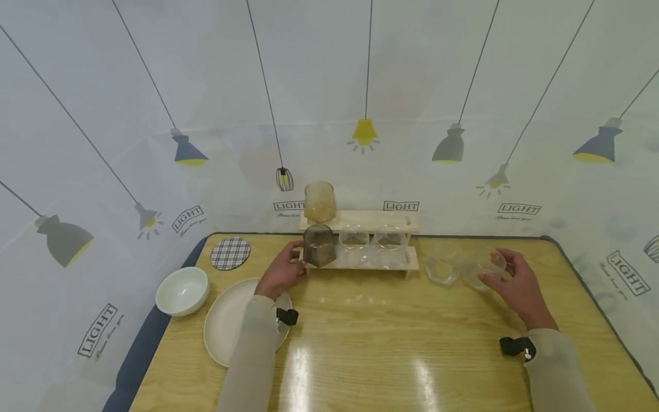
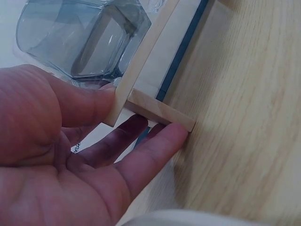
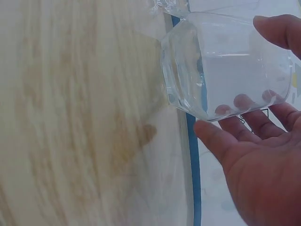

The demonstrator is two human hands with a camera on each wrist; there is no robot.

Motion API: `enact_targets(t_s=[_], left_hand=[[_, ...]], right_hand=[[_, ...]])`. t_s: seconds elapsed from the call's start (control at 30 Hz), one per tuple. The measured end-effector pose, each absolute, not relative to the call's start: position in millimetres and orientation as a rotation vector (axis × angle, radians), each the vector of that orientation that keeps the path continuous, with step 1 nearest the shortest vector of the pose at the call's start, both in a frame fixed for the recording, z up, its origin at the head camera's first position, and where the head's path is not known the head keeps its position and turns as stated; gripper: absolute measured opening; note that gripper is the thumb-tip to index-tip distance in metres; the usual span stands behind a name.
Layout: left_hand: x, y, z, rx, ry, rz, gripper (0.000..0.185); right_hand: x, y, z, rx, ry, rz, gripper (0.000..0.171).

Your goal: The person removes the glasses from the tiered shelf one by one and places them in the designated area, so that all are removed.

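A two-tier wooden rack (image 1: 361,220) stands at the back of the table. My left hand (image 1: 283,270) grips the left end of its lower shelf; in the left wrist view the thumb lies on the shelf edge and fingers reach under it by the wooden leg (image 2: 160,110). On that shelf are a grey-tinted glass (image 1: 320,246) and two clear glasses (image 1: 354,237). An amber glass (image 1: 320,201) sits on the upper shelf. Right of the rack, my right hand (image 1: 517,286) holds a clear faceted glass (image 3: 230,66), thumb and fingers on opposite sides. Another clear glass (image 1: 441,266) stands beside it.
To the left are a white bowl (image 1: 182,292), a pale plate (image 1: 226,326) partly under the left forearm, and a checked round coaster (image 1: 230,253). The wooden table (image 1: 391,343) has a dark edge, with a lamp-printed sheet (image 1: 329,86) behind it.
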State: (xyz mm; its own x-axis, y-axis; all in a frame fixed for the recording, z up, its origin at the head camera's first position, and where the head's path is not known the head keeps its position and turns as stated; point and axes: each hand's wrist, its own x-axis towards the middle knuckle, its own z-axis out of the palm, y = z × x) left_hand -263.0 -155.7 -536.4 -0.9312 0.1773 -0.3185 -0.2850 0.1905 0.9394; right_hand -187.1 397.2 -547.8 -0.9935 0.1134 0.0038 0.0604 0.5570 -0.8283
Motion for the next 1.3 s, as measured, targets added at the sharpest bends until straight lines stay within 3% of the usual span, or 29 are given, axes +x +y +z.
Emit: enact_targets(t_s=[0.17,0.43,0.6,1.3], left_hand=[[-263.9,-157.0,-537.4,-0.091,2.096,1.805,0.059],[-264.8,-157.2,-537.0,-0.08,2.094,1.801,0.059],[-264.1,-156.8,-536.8,-0.08,2.093,1.804,0.058],[-270.7,-158.1,-541.7,-0.081,2.15,1.763,0.06]], right_hand=[[-185.6,395.3,-541.7,-0.142,-2.721,1.403,0.09],[-183.9,389.1,-522.0,-0.068,-2.563,1.327,0.071],[-183.9,379.6,-502.3,-0.009,-2.499,1.3,0.068],[-218.2,271.5,-451.6,0.322,-2.322,1.451,0.048]])
